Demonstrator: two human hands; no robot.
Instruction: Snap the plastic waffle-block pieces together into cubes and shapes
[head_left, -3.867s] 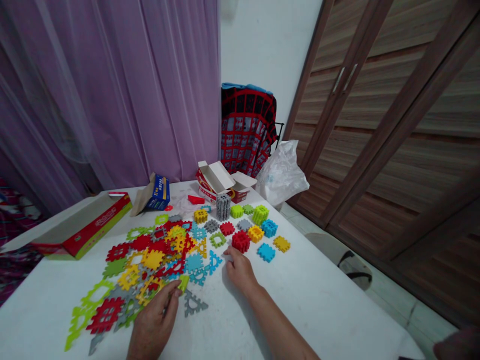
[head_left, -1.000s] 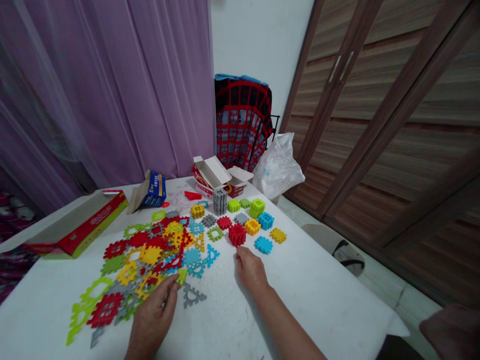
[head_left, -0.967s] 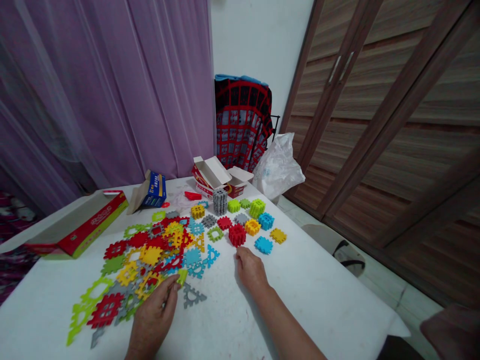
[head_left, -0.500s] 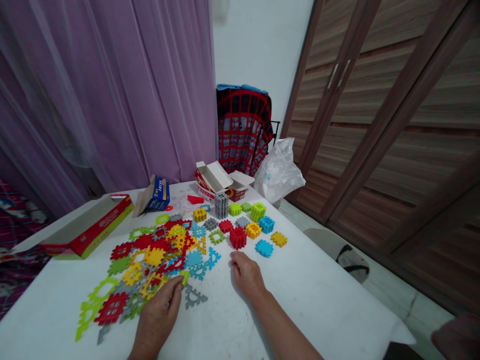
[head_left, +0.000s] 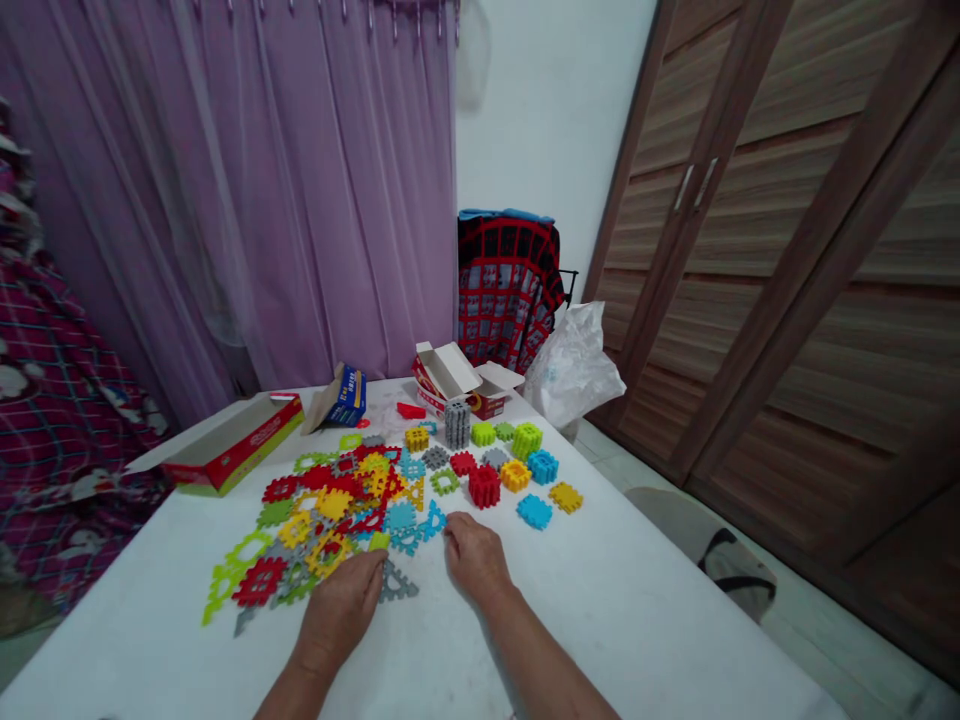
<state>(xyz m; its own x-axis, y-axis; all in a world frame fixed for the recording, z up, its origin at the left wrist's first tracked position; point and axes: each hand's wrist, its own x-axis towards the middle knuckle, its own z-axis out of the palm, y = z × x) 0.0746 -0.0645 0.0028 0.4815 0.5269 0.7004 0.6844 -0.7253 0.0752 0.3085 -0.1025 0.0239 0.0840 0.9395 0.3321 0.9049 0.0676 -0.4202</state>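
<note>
My left hand (head_left: pixel 341 600) pinches a lime-green toothed building piece (head_left: pixel 379 541) between thumb and fingers, just over the near edge of a loose pile of interlocking plastic pieces (head_left: pixel 334 503). A grey triangular piece (head_left: pixel 397 584) lies beside its fingertips. My right hand (head_left: pixel 476 555) is curled closed low over the white table, and its palm side is hidden. Close to its fingertips lies a blue triangular piece (head_left: pixel 433 521); I cannot tell if they touch. Beyond it stand a red stack (head_left: pixel 484 487) and a tall grey stack (head_left: pixel 457 425) of square pieces.
Yellow (head_left: pixel 515 475), blue (head_left: pixel 543 466) and green (head_left: pixel 527 440) stacks stand at the right. Open cartons (head_left: pixel 236 450) and a blue box (head_left: pixel 348 397) line the table's back edge. A white plastic bag (head_left: pixel 576 365) is at the far right corner, beside a wooden wardrobe (head_left: pixel 750 300).
The camera view has tilted up and turned left. My right hand has come closer to the blue triangular piece and to my left hand, which keeps the lime-green piece.
</note>
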